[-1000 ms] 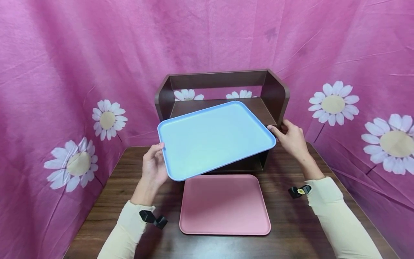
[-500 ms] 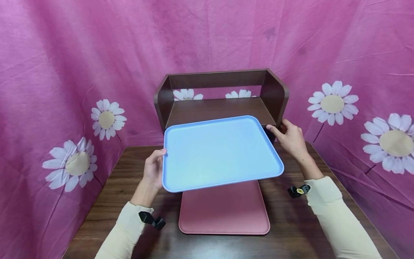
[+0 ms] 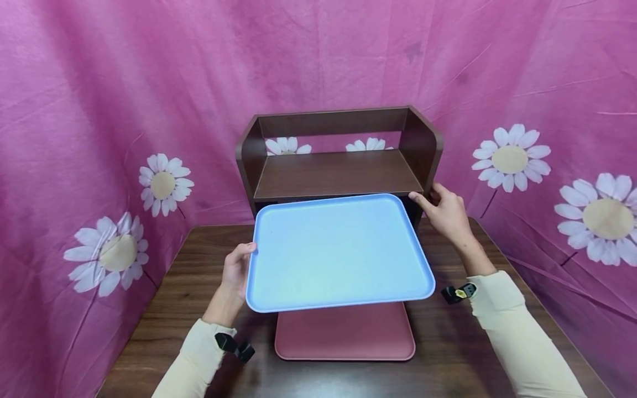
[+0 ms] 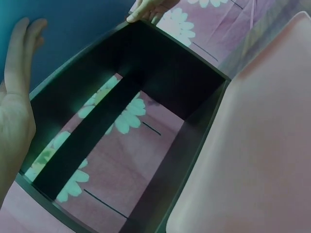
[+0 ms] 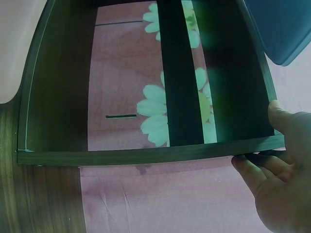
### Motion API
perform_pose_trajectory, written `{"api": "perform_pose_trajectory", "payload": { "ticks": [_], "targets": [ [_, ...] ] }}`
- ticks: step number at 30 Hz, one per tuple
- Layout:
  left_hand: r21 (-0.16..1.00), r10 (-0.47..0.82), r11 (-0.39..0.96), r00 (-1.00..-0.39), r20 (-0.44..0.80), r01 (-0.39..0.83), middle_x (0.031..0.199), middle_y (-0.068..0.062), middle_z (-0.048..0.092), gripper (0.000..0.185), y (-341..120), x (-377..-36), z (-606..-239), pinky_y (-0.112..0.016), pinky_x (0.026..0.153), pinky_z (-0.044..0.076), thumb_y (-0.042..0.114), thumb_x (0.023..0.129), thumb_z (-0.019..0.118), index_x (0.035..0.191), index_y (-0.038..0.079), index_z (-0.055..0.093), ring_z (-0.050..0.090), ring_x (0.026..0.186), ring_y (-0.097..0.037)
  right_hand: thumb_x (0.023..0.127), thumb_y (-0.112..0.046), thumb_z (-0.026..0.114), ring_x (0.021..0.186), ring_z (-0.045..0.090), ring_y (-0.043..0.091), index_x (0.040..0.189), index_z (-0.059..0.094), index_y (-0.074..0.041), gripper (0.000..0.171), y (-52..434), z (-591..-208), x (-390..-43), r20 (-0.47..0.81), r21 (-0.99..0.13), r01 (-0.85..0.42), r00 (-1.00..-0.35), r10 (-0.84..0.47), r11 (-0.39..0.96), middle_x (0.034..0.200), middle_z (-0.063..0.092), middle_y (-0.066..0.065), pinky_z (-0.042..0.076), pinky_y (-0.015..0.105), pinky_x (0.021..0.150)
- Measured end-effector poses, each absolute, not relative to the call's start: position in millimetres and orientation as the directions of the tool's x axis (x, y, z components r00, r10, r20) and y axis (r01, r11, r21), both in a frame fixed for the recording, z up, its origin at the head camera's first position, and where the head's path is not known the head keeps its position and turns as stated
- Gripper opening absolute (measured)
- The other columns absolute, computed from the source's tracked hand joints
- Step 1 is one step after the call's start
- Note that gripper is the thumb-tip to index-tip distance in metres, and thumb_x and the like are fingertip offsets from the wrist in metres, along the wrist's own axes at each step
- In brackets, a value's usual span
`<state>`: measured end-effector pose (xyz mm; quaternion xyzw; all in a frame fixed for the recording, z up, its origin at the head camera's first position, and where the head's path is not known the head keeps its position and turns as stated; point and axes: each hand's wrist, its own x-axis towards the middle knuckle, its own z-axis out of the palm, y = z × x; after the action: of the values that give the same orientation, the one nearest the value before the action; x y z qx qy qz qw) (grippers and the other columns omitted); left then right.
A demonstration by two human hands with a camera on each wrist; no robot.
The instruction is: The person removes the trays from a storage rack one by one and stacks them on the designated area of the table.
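A light blue rectangular tray is held up in front of a dark brown two-level wooden shelf. My left hand holds it by its left rim, thumb on top and fingers stretched out along the underside, as the left wrist view shows. On the right, my right hand grips the front edge of the shelf's side panel; the right wrist view has the thumb on the front and the fingers behind. A pink tray lies flat on the table, partly hidden below the blue one.
The shelf stands at the back of a brown wood-grain table. Its lower compartment is open front and back, crossed by a rear slat. A pink curtain with large daisies hangs close behind and along both sides.
The blue tray has come down and toward me, levelling from a strong tilt and covering more of the pink tray. My left hand has lowered with it; my right hand keeps its hold on the shelf.
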<state>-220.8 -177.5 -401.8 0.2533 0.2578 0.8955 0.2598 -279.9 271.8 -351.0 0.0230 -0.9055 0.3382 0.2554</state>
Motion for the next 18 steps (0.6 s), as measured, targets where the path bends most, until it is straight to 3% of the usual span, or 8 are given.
{"api": "perform_pose_trajectory", "payload": {
  "ticks": [5, 10, 18],
  "targets": [
    [0.584, 0.621, -0.727, -0.709, 0.334, -0.362, 0.111, -0.013, 0.073, 0.033, -176, -221, -412, -0.029, 0.083, 0.060, 0.013, 0.098, 0.039, 0.121, 0.000, 0.059, 0.072, 0.100, -0.022, 0.088, -0.055, 0.064, 0.058, 0.056, 0.014, 0.098, 0.060, -0.009, 0.047, 272, -352, -280, 0.485, -0.607, -0.222, -0.864, 0.134, 0.763, 0.072, 0.066, 0.013, 0.041, 0.027, 0.050],
    [0.589, 0.623, -0.728, -0.698, 0.354, -0.351, 0.107, -0.012, 0.074, 0.038, -175, -223, -424, -0.027, 0.081, 0.060, 0.011, 0.099, 0.029, 0.112, 0.001, 0.062, 0.072, 0.098, -0.021, 0.088, -0.055, 0.064, 0.061, 0.053, 0.019, 0.101, 0.060, -0.009, 0.048, 272, -352, -279, 0.487, -0.602, -0.219, -0.863, 0.136, 0.768, 0.072, 0.065, 0.013, 0.039, 0.028, 0.051],
    [0.621, 0.637, -0.703, -0.695, 0.333, -0.347, 0.106, -0.009, 0.074, 0.040, -175, -223, -442, -0.028, 0.082, 0.059, 0.011, 0.099, 0.025, 0.110, 0.004, 0.063, 0.073, 0.095, -0.018, 0.088, -0.055, 0.064, 0.061, 0.052, 0.020, 0.093, 0.058, -0.009, 0.046, 272, -353, -279, 0.494, -0.601, -0.221, -0.858, 0.140, 0.768, 0.070, 0.063, 0.012, 0.038, 0.028, 0.051]
  ]
}}
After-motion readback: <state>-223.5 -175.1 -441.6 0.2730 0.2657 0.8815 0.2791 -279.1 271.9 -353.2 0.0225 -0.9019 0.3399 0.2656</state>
